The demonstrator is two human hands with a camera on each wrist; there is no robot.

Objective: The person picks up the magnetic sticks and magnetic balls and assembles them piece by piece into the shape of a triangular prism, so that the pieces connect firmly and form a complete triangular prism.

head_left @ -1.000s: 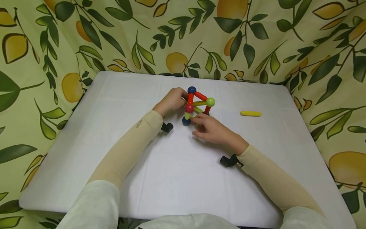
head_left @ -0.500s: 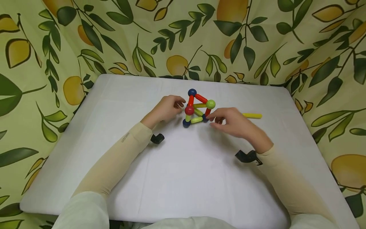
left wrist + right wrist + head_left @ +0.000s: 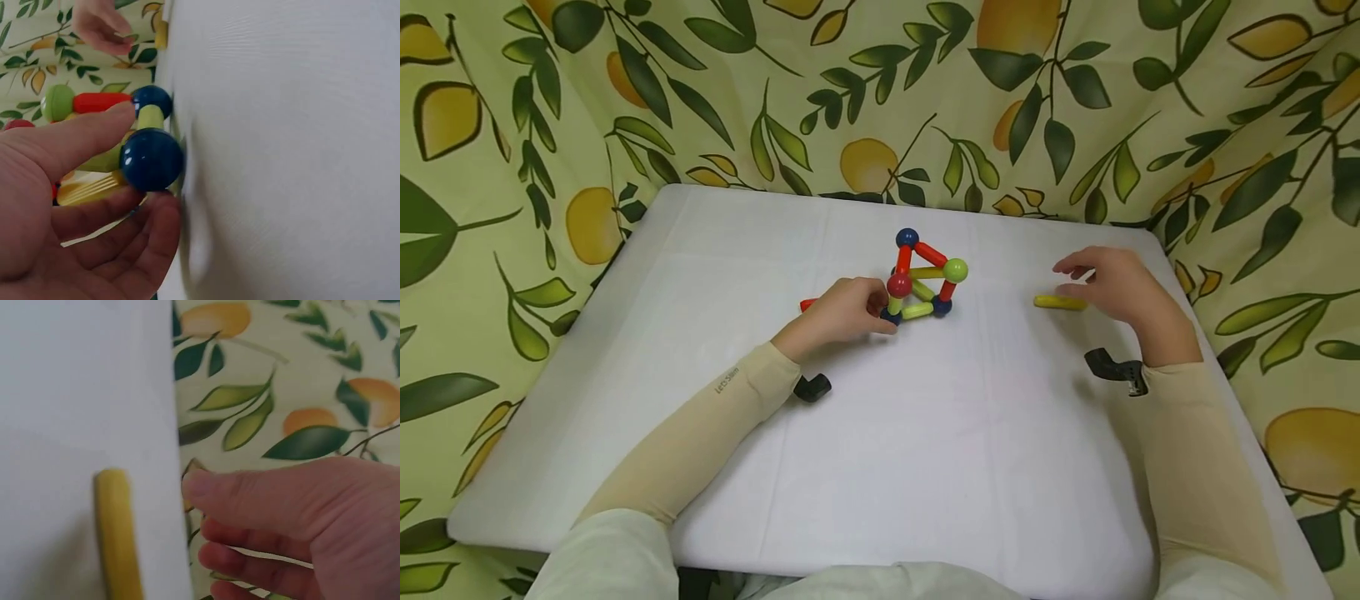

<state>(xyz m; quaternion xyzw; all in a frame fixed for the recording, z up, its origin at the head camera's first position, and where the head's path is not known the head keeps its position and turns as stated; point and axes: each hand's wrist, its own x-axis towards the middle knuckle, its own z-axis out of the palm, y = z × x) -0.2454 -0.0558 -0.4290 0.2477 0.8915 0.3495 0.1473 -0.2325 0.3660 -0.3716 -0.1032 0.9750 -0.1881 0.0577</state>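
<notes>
A ball-and-stick toy frame (image 3: 917, 311) stands mid-table, with blue, red and green balls joined by red, yellow and light green sticks. My left hand (image 3: 842, 310) is at its lower left corner. In the left wrist view, thumb and fingertips bracket the blue corner ball (image 3: 152, 159), fingertips right at its underside. Well to the right, my right hand (image 3: 1123, 287) hovers by a loose yellow stick (image 3: 1058, 302), fingers loosely bent and nothing held. The right wrist view has the yellow stick (image 3: 117, 534) lying left of the thumb, apart from it.
A red stick (image 3: 807, 305) lies left of the frame, partly hidden behind the left hand. The white-covered table (image 3: 880, 467) has a patterned curtain (image 3: 865, 100) along its back and sides. Black wrist-camera mounts (image 3: 812, 387) hang below both wrists.
My right hand has left the frame's front and moved right to the yellow stick. My left hand has come from behind the frame's left side down to its lower left blue ball, exposing a red stick.
</notes>
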